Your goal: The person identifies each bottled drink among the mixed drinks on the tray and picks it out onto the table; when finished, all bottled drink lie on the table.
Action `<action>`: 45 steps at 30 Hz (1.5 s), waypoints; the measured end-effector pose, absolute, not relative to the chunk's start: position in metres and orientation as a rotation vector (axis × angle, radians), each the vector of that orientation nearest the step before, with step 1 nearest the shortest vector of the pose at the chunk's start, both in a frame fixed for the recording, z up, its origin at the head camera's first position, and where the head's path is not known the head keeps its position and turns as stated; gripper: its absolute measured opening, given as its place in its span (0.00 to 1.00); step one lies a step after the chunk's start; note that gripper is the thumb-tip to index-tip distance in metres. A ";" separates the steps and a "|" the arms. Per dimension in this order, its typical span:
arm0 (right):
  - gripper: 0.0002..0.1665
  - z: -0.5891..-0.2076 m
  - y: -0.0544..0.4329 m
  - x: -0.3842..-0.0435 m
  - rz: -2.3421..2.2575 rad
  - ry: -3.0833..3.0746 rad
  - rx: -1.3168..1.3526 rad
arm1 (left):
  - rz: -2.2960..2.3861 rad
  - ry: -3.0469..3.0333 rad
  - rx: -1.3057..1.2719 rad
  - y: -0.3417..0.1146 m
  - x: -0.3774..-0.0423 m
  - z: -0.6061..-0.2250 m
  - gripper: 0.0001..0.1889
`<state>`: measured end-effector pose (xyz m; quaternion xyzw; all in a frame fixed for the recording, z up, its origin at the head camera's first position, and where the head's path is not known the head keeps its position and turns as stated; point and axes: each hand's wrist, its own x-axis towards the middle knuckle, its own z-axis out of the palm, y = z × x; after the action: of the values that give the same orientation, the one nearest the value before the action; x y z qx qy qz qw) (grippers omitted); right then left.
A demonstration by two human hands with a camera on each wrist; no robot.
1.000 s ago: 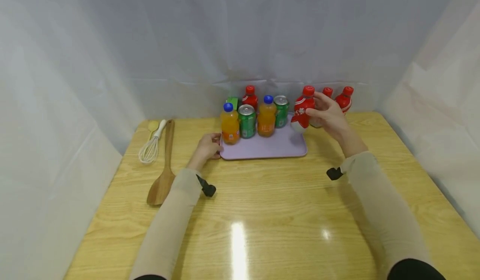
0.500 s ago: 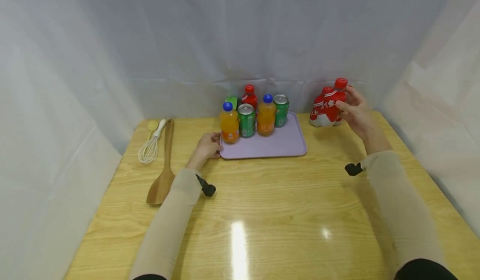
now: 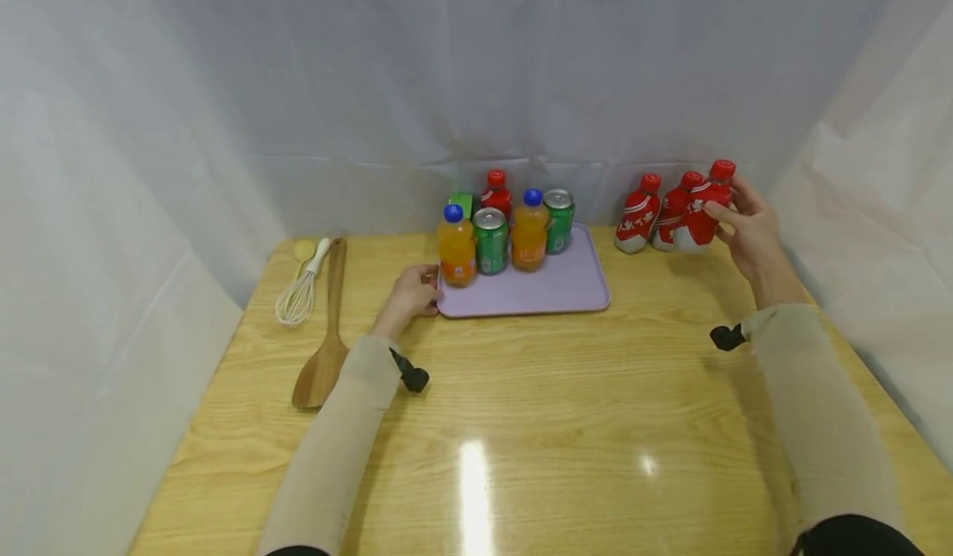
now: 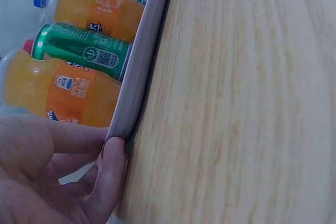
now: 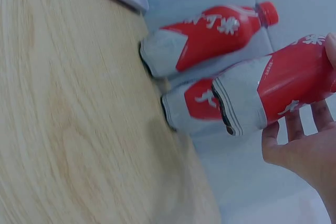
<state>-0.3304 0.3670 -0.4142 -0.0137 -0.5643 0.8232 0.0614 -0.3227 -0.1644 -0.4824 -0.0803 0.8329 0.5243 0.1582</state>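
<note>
My right hand (image 3: 755, 237) grips a red-and-white bottle (image 3: 702, 213) at the back right. In the right wrist view this bottle (image 5: 278, 90) is tilted, its base raised off the table. Two like bottles, one on the left (image 3: 638, 215) and one in the middle (image 3: 673, 208), stand beside it; the held one partly covers the middle one. My left hand (image 3: 412, 289) pinches the left front corner of a lilac tray (image 3: 566, 287), with fingertips on the rim in the left wrist view. On the tray stand two orange drink bottles (image 3: 457, 250), two green cans (image 3: 491, 246), a red-capped bottle (image 3: 496, 196) and a green box (image 3: 462, 203).
On the left of the wooden table (image 3: 551, 424) lie a wooden spatula (image 3: 328, 345), a white whisk (image 3: 299, 291) and a yellow utensil (image 3: 304, 250). White sheeting (image 3: 372, 84) hangs behind the table and along both sides.
My right hand has carried the red bottle rightward from over the tray's right end, past the other two red bottles. My left hand has stayed at the tray corner.
</note>
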 end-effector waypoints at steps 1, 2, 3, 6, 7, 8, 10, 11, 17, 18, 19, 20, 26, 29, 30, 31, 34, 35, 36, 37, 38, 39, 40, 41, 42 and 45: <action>0.37 -0.415 0.369 -0.331 2.482 -1.707 -0.055 | 1.499 2.383 -0.229 -0.165 -0.323 -0.483 0.36; 0.38 -0.416 0.371 -0.331 2.472 -1.709 -0.064 | 1.501 2.384 -0.228 -0.165 -0.323 -0.483 0.36; 0.39 -0.417 0.373 -0.332 2.465 -1.708 -0.077 | 1.503 2.384 -0.229 -0.165 -0.323 -0.484 0.36; 0.40 -0.420 0.379 -0.335 2.439 -1.694 -0.108 | 1.507 2.384 -0.226 -0.166 -0.322 -0.484 0.36; 0.41 -0.421 0.380 -0.336 2.432 -1.690 -0.120 | 1.509 2.382 -0.228 -0.166 -0.322 -0.484 0.36; 0.42 -0.423 0.382 -0.338 2.419 -1.693 -0.131 | 1.512 2.379 -0.230 -0.167 -0.322 -0.485 0.37; 0.44 -0.425 0.385 -0.341 2.395 -1.694 -0.159 | 1.514 2.378 -0.231 -0.167 -0.322 -0.485 0.36; 0.45 -0.426 0.386 -0.343 2.379 -1.702 -0.174 | 1.514 2.378 -0.233 -0.167 -0.322 -0.485 0.36; 0.44 -0.431 0.386 -0.351 2.295 -1.731 -0.262 | 1.518 2.379 -0.230 -0.167 -0.321 -0.484 0.36; 0.43 -0.431 0.386 -0.352 2.286 -1.731 -0.279 | 1.515 2.380 -0.227 -0.167 -0.321 -0.484 0.36; 0.43 -0.431 0.385 -0.352 2.276 -1.733 -0.299 | 1.513 2.380 -0.225 -0.166 -0.320 -0.483 0.36; 0.42 -0.431 0.384 -0.353 2.269 -1.732 -0.315 | 1.512 2.379 -0.224 -0.166 -0.320 -0.483 0.36; 0.40 -0.434 0.380 -0.359 2.274 -1.658 -0.384 | 1.511 2.378 -0.215 -0.165 -0.318 -0.481 0.36; 0.41 -0.436 0.379 -0.362 2.292 -1.623 -0.381 | 1.510 2.384 -0.212 -0.165 -0.317 -0.481 0.36; 0.41 -0.436 0.379 -0.363 2.301 -1.612 -0.378 | 1.510 2.386 -0.211 -0.165 -0.317 -0.481 0.36; 0.41 -0.437 0.379 -0.364 2.307 -1.606 -0.375 | 1.512 2.389 -0.211 -0.165 -0.317 -0.481 0.36; 0.41 -0.439 0.379 -0.365 2.318 -1.600 -0.381 | 1.511 2.396 -0.212 -0.166 -0.318 -0.482 0.36; 0.41 -0.439 0.379 -0.365 2.332 -1.584 -0.383 | 1.511 2.396 -0.212 -0.166 -0.318 -0.483 0.36; 0.41 -0.440 0.380 -0.365 2.339 -1.572 -0.391 | 1.510 2.396 -0.212 -0.166 -0.318 -0.483 0.36; 0.41 -0.441 0.380 -0.364 2.343 -1.562 -0.397 | 1.509 2.395 -0.211 -0.166 -0.318 -0.484 0.36; 0.40 -0.441 0.380 -0.363 2.348 -1.552 -0.405 | 1.506 2.395 -0.208 -0.166 -0.318 -0.484 0.36; 0.40 -0.442 0.380 -0.363 2.342 -1.553 -0.413 | 1.506 2.393 -0.209 -0.166 -0.318 -0.485 0.36; 0.39 -0.443 0.381 -0.363 2.343 -1.547 -0.417 | 1.506 2.393 -0.209 -0.166 -0.318 -0.485 0.36; 0.39 -0.444 0.381 -0.363 2.335 -1.553 -0.421 | 1.505 2.395 -0.209 -0.167 -0.318 -0.485 0.35; 0.39 -0.446 0.381 -0.363 2.314 -1.581 -0.428 | 1.504 2.398 -0.207 -0.167 -0.319 -0.485 0.35; 0.40 -0.450 0.381 -0.367 2.229 -1.679 -0.433 | 1.503 2.406 -0.205 -0.167 -0.320 -0.484 0.35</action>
<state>-0.3667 0.3808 -0.4496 -0.1514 -0.5871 0.7794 0.1579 -0.3198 -0.1666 -0.4844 -0.0712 0.8367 0.5224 0.1481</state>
